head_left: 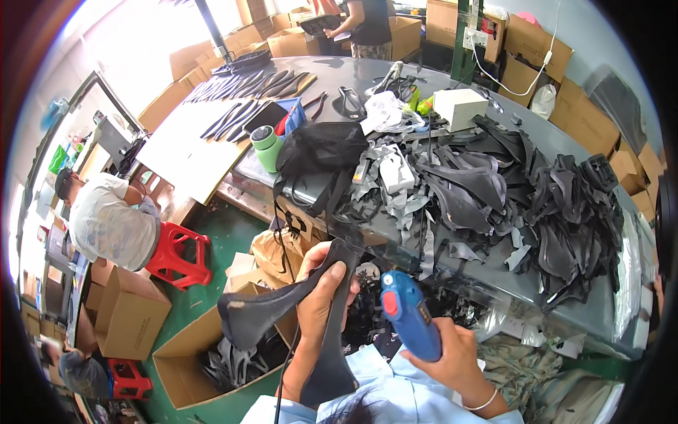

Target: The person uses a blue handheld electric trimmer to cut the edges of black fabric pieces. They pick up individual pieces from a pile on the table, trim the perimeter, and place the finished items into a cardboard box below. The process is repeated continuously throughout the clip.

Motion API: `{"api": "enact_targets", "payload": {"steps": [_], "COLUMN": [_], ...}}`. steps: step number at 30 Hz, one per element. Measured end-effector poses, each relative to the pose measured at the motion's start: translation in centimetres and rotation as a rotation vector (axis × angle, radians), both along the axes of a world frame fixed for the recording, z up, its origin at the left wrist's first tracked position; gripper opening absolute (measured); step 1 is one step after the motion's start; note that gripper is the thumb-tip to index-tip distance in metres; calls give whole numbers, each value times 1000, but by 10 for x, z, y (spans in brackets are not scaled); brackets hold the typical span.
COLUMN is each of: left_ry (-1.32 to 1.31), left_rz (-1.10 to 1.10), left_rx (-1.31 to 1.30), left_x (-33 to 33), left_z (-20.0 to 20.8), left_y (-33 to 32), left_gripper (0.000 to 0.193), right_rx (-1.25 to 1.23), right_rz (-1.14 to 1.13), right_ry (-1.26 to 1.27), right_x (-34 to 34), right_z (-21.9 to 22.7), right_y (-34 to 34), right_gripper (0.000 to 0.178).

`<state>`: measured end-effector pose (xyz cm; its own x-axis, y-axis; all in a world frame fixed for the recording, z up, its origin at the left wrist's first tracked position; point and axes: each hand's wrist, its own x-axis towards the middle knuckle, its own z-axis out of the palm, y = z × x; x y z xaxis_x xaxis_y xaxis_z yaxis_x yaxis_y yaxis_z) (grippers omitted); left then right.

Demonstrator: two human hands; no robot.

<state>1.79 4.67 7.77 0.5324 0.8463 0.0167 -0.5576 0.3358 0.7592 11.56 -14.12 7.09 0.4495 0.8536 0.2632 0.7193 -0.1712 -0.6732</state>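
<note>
My left hand [321,297] is closed around a black saddle cover [258,314], a soft forked piece held upright before my chest. Its narrow end points toward the table and its two wings spread down toward me. My right hand [452,357] grips a blue handheld power tool [413,318] with a red button near its head. The tool is apart from the cover, to its right; its working tip is hard to make out. Beyond both hands, black saddle covers [470,187] and grey scraps [406,205] lie heaped on the table.
A grey table [565,300] spans the front, bearing a black bag [321,152], a green bottle [266,148] and a white box [459,107]. An open cardboard box [176,374] of black pieces stands below left. One person sits on a red stool [180,254]; another stands behind the table.
</note>
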Motion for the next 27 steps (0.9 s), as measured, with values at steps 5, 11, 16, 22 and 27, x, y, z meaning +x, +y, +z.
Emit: {"api": "enact_targets", "payload": {"steps": [5,11,16,22,27], "left_ry": [59,160,215,423,519], "left_rz": [-91,-90,-134,-386,-424], "left_rx": [131,185,248,273,27], "left_x": [-15,-17,-17,-14,-15], "left_z": [0,0,6,6,14], "left_y": [0,-5,-8,4,19], "left_gripper": [30,30,25,24,33], "right_rx": [-44,-22,-1,-24,-38], "right_rz": [36,67,77,62,53], "right_ry": [24,33,44,51,-81], "right_x": [0,-1,0,8,24], "right_z": [-4,-1,0,-1,-12], "right_y": [-6,-5,-5,-9,-23], "right_gripper": [56,56,56,54,46]}}
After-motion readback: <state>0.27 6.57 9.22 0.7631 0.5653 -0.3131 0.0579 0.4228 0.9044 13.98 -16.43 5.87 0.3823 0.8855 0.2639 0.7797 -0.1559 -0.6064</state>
